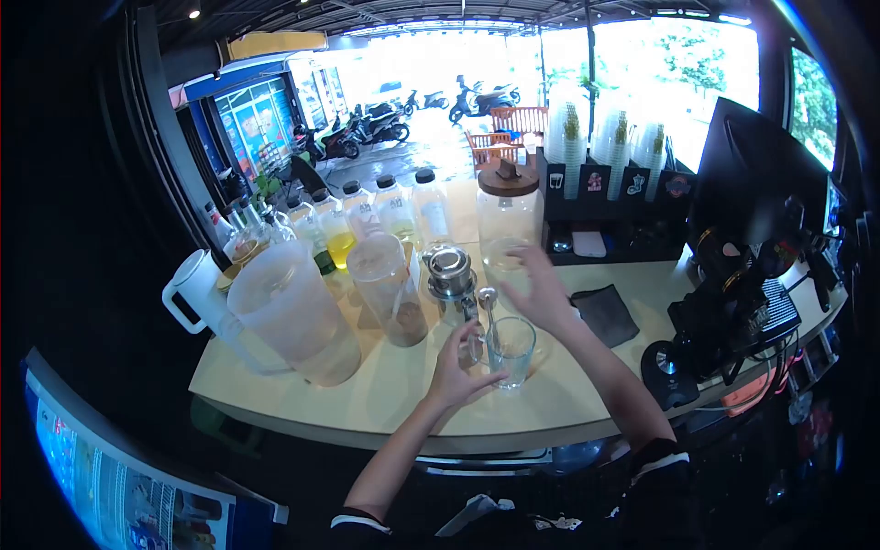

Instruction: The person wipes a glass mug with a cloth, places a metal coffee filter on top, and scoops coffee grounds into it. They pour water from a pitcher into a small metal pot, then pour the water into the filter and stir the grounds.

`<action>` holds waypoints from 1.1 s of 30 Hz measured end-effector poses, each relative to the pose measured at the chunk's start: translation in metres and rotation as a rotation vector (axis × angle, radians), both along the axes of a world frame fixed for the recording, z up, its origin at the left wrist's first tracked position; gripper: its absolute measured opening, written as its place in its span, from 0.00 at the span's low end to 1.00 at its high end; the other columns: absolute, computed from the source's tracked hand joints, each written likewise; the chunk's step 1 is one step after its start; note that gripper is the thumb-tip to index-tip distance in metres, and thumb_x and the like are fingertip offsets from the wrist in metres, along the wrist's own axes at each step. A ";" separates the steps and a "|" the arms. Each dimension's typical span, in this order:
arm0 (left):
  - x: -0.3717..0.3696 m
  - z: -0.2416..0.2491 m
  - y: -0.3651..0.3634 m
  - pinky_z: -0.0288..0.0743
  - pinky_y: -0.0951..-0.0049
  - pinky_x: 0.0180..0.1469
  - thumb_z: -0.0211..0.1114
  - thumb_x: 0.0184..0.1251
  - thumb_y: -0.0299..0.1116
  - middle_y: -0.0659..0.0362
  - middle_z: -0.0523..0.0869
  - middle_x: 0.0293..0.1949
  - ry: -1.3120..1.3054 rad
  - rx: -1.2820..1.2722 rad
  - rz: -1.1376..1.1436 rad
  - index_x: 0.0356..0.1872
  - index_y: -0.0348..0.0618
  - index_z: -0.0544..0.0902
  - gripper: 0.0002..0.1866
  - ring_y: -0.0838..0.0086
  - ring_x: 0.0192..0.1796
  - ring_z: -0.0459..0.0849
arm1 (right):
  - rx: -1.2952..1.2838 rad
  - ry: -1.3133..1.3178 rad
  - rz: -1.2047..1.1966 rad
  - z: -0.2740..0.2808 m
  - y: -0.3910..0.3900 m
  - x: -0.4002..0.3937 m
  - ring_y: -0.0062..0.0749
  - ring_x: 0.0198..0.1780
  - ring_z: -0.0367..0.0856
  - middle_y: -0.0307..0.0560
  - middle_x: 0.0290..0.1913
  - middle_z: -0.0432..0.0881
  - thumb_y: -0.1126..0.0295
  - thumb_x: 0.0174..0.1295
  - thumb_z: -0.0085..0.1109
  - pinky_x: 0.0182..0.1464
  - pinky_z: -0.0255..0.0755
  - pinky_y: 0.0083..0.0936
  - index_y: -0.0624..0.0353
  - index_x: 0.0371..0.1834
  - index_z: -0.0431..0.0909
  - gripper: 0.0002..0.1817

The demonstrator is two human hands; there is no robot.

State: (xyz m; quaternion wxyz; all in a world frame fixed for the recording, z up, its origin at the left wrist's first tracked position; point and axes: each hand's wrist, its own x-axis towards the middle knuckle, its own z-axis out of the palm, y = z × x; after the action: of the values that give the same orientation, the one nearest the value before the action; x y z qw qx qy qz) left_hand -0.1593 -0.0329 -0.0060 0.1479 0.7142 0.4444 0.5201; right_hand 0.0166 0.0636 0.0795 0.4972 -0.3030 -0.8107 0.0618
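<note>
Glass (515,356) beside the spread fingers of the left hand (454,368) wants steadying low, while the right hand (543,295), fingers parted, should clear the nearby spoon (488,295).

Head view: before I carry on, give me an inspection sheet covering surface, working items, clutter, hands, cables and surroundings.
Surface: pale counter, crowded on the left and along the far side.
Working items: glass upright, a spoon leaning at it; metal coffee filter just beyond.
Clutter: large pitcher, smaller pitcher, capped bottles, lidded jar, dark cloth.
Hands: left hand at the glass, firm contact unclear; right hand raised, fingers spread.
Cables: a few at the counter's right end.
Surroundings: stacked cups on a dark rack, motorbikes parked outside.
</note>
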 end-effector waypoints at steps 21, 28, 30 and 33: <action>-0.019 -0.012 0.013 0.75 0.69 0.35 0.67 0.56 0.29 0.55 0.80 0.29 -0.050 0.075 -0.055 0.37 0.40 0.79 0.09 0.64 0.32 0.82 | -0.373 -0.618 -0.044 0.047 0.066 -0.100 0.48 0.48 0.78 0.59 0.46 0.75 0.48 0.34 0.68 0.50 0.74 0.35 0.70 0.44 0.74 0.38; -0.019 -0.017 0.011 0.76 0.70 0.35 0.65 0.61 0.31 0.53 0.83 0.31 -0.081 0.016 -0.029 0.37 0.38 0.80 0.08 0.66 0.32 0.83 | -0.287 -0.548 0.140 0.099 0.040 -0.055 0.46 0.47 0.78 0.57 0.45 0.77 0.53 0.34 0.71 0.52 0.72 0.32 0.68 0.50 0.74 0.39; -0.018 -0.019 0.010 0.76 0.71 0.35 0.64 0.62 0.33 0.53 0.83 0.30 -0.071 0.011 -0.003 0.37 0.38 0.80 0.09 0.68 0.31 0.83 | -0.260 -0.564 0.196 0.110 0.023 -0.034 0.45 0.48 0.77 0.56 0.45 0.76 0.54 0.34 0.71 0.52 0.72 0.33 0.68 0.50 0.74 0.39; -0.017 -0.020 0.010 0.75 0.72 0.34 0.65 0.62 0.33 0.53 0.83 0.30 -0.085 -0.014 0.005 0.36 0.37 0.81 0.09 0.69 0.30 0.82 | -0.335 -0.633 0.309 0.116 -0.002 -0.008 0.44 0.49 0.76 0.55 0.47 0.76 0.57 0.34 0.71 0.52 0.72 0.33 0.66 0.52 0.73 0.38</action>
State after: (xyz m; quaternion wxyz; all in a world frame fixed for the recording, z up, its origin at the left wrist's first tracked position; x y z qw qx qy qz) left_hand -0.1767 -0.0234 -0.0263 0.1703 0.6893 0.4434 0.5470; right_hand 0.0091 0.0613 0.1958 0.1512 -0.2584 -0.9387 0.1711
